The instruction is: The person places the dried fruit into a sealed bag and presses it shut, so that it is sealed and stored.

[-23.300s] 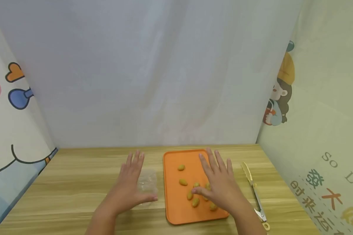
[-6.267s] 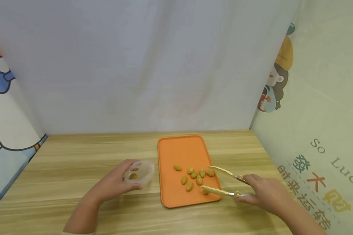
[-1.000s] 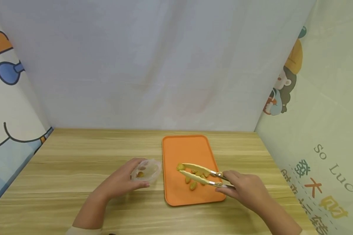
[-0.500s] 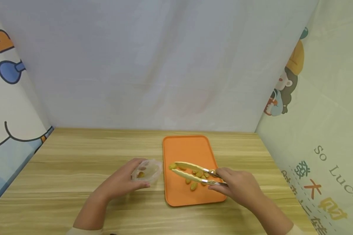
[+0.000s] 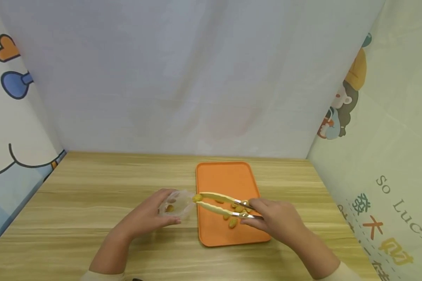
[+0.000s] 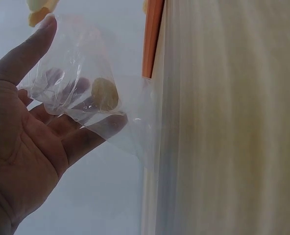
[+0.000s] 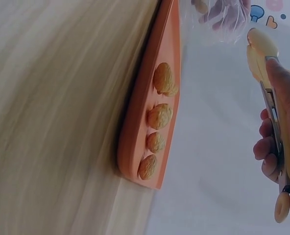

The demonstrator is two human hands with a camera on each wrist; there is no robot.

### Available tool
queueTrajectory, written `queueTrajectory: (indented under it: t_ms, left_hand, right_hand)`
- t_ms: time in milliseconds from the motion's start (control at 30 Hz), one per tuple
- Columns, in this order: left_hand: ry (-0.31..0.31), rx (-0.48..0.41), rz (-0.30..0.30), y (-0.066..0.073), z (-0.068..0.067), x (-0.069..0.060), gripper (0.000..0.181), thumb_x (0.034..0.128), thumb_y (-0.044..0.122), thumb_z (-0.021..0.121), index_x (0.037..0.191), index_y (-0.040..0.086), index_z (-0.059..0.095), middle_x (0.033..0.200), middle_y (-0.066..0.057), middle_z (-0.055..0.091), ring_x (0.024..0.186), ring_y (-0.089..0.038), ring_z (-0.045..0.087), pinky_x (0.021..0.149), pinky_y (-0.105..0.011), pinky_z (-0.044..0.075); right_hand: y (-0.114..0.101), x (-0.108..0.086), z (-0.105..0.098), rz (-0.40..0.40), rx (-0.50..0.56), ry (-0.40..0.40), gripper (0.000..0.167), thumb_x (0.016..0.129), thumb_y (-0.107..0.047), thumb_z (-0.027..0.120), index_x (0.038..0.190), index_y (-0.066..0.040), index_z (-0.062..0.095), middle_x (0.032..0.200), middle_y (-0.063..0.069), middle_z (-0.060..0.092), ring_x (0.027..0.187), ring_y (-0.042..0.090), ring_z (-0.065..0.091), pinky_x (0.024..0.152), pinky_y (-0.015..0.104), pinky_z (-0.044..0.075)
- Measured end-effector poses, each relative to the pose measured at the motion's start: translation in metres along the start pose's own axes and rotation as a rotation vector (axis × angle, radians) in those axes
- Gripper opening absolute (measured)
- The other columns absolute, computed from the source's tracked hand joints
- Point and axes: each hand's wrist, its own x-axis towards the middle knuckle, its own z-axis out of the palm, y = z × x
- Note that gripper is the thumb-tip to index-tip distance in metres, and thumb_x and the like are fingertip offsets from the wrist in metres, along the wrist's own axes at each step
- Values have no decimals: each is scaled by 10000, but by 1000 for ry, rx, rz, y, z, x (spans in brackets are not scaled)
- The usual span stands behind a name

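The right hand (image 5: pixel 279 222), fingers gripping tongs (image 5: pixel 216 208), is now carrying a nut (image 5: pixel 197 198) farther left than before, beside the bag (image 5: pixel 183 203) the left hand (image 5: pixel 148 218) is gripping; the tongs are pointing left, crosswise above the tray (image 5: pixel 225 173).

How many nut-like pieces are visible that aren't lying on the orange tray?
2: one piece inside the clear bag, another piece between the tips of the tongs. The left hand could hide more.

Bag (image 5: pixel 179 203) left of tray (image 5: pixel 226 179), pieces (image 5: pixel 233 223) on tray
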Motion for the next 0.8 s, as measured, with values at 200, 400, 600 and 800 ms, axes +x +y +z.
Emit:
queueTrajectory:
  t_ms: [200,400,600,800]
  left_hand:
    - [-12,-9,4,1,2,1,746,785,471,800,1409,225,473,1312,8,552,1082,-178,572,887,-416,486]
    - [-5,2,7,-1,6,3,719,790,428,810,1400,236,480,1279,1,574,1025,-150,576,871,-412,487]
    - [1,18,20,-2,10,5,680,793,381,819,1379,297,484,1275,-1,585,1031,-145,581,891,-424,484]
    - [4,16,12,-2,12,5,672,790,359,826,1369,317,487,1281,-5,585,1047,-152,577,894,-423,483]
  right_hand:
    - [-2,8,4,-17,28,-12,436,879,-610,592,917,-176,608,642,-152,537,476,-58,291,426,84,193]
    - [-2,11,8,-32,25,-27,452,888,-626,559,921,-178,610,666,-141,554,468,-67,296,424,78,206]
    - [-1,12,11,-34,46,-40,430,880,-615,569,896,-186,589,684,-140,558,466,-70,289,423,73,207]
    - [-1,14,13,-43,63,-36,423,883,-602,577,915,-182,603,706,-125,599,450,-77,314,419,66,220]
